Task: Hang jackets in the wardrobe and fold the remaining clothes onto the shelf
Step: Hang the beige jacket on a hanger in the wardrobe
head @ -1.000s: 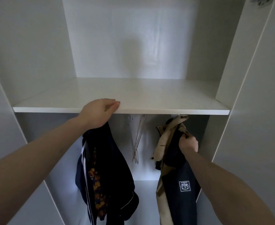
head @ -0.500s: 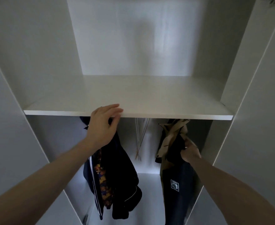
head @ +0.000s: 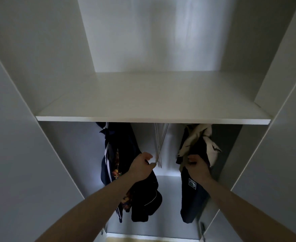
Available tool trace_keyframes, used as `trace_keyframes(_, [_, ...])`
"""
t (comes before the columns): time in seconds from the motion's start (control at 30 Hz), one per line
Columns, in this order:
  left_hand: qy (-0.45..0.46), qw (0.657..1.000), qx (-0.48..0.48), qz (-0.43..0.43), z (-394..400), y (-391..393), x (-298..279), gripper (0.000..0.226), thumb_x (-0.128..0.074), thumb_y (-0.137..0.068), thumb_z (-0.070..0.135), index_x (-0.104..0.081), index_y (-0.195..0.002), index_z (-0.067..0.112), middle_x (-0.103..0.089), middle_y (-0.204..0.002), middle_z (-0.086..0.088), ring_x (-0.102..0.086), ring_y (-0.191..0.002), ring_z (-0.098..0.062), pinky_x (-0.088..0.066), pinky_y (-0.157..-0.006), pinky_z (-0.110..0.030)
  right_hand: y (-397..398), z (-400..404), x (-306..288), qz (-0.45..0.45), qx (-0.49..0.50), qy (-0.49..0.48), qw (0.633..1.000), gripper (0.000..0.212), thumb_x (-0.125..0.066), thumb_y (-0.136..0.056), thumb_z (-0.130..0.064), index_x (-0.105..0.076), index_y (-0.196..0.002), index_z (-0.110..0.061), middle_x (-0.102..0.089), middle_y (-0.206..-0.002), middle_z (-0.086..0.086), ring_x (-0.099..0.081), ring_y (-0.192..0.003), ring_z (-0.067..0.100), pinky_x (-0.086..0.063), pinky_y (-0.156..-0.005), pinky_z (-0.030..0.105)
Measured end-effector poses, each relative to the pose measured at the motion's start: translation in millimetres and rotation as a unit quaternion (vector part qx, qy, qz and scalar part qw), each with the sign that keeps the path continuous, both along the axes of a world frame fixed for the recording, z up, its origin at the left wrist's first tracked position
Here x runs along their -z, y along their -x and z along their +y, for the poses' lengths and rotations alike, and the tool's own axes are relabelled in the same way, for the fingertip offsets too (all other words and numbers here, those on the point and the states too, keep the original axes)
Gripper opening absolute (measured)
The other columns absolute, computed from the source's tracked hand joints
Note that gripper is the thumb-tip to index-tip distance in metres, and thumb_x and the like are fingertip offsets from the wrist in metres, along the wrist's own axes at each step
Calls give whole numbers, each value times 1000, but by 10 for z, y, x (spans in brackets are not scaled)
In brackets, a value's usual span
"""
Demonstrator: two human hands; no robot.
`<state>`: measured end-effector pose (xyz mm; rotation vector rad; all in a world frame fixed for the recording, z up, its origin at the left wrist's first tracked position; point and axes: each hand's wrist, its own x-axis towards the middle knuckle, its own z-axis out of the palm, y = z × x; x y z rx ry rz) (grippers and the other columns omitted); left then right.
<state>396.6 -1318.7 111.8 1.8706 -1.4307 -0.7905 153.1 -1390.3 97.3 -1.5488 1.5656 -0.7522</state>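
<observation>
Under the white shelf (head: 152,117) hang two garments. At left is a dark navy jacket (head: 121,154) with white stripes and an orange patterned lining. At right is a dark jacket with a beige collar (head: 194,191) and a small white label. Between them hang several thin white hangers (head: 160,145). My left hand (head: 141,165) pinches the lower corner of a hanger, in front of the navy jacket. My right hand (head: 197,165) grips the fabric of the right jacket near its collar. The rail is hidden behind the shelf.
The wardrobe's white side walls (head: 60,172) and open doors close in on both sides. The upper compartment back wall (head: 161,41) rises above the shelf. The wardrobe floor (head: 152,234) shows at the bottom.
My left hand left the shelf edge and dropped to the hangers, taking hold of one. My right hand stayed on the right jacket. The view tilted up and back.
</observation>
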Motion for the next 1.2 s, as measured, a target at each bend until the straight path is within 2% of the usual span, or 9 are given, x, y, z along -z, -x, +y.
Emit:
trace_keyframes(0.13, [-25, 998, -33, 45, -538, 63, -38, 57, -75, -90, 38, -54, -136, 9, -56, -136, -7, -51, -113, -13, -38, -89, -16, -5, -21, 72, -36, 11, -33, 999, 30, -67, -94, -4, -60, -122, -13, -63, -105, 0, -59, -91, 14, -45, -77, 18])
trace_keyframes(0.3, [-77, 996, -25, 45, -1030, 111, 12, 72, -71, -89, 53, -49, -139, 7, -58, -134, -10, -60, -118, -24, -48, -94, -27, -43, -93, 128, -139, 72, -71, 985, 33, -53, -93, 18, -57, -123, 6, -58, -106, 22, -55, -94, 32, -44, -81, 35])
trace_keyframes(0.5, [-62, 996, -12, -66, -1252, 21, 179, 11, -63, -94, 27, -62, -98, 17, -70, -109, -5, -65, -95, -20, -46, -75, -24, -275, -181, 104, -150, 77, -87, 982, 27, -57, -92, 5, -62, -106, -17, -67, -104, 16, -62, -85, 25, -48, -72, 33])
trace_keyframes(0.63, [-39, 999, -19, -4, -1207, -97, 256, 9, -61, -94, 25, -58, -86, 23, -73, -92, -1, -70, -85, -21, -51, -71, -27, -525, -223, 127, -166, 73, -98, 978, 21, -56, -95, 3, -63, -109, -11, -65, -98, 16, -58, -77, 22, -45, -65, 31])
trace_keyframes(0.77, [-37, 985, 13, 170, -1163, -192, 332, 12, -64, -95, 15, -55, -88, 14, -76, -90, -12, -71, -76, -31, -61, -79, -50, -881, -297, 106, -164, 85, -110, 977, 21, -55, -97, 2, -59, -118, 5, -59, -89, 12, -51, -66, 16, -42, -49, 20])
trace_keyframes(0.9, [-56, 965, 36, 253, -1168, -255, 309, 14, -67, -95, 10, -55, -88, 7, -74, -83, -15, -69, -73, -30, -61, -82, -56, -1205, -431, 52, -114, 52, -77, 989, 27, -58, -101, -21, -67, -105, 4, -60, -85, 5, -55, -81, 20, -47, -75, 36])
trace_keyframes(1.0, [-87, 948, 68, 299, -1186, -338, 260, 13, -65, -96, 7, -55, -89, 2, -72, -82, -18, -66, -78, -33, -58, -87, -58, -1340, -508, 27, -84, 60, -85, 991, 30, -63, -98, -38, -75, -97, -10, -64, -75, -8, -59, -73, 11, -47, -74, 24])
trace_keyframes(1.1, [-102, 937, 89, 323, -1192, -444, 246, 13, -63, -98, 4, -56, -88, 2, -71, -83, -15, -64, -79, -33, -56, -89, -56, -1400, -568, 50, -54, 81, -76, 992, 18, -65, -94, -24, -75, -83, -13, -68, -70, -7, -59, -64, 6, -43, -58, 13])
trace_keyframes(1.2, [-100, 941, 72, 316, -1207, -519, 267, 17, -64, -98, 6, -56, -84, 3, -72, -92, -16, -64, -78, -31, -58, -81, -45, -1407, -547, 64, -115, 135, -82, 981, 20, -57, -96, -9, -70, -81, -10, -70, -78, 8, -63, -67, 17, -50, -62, 26])
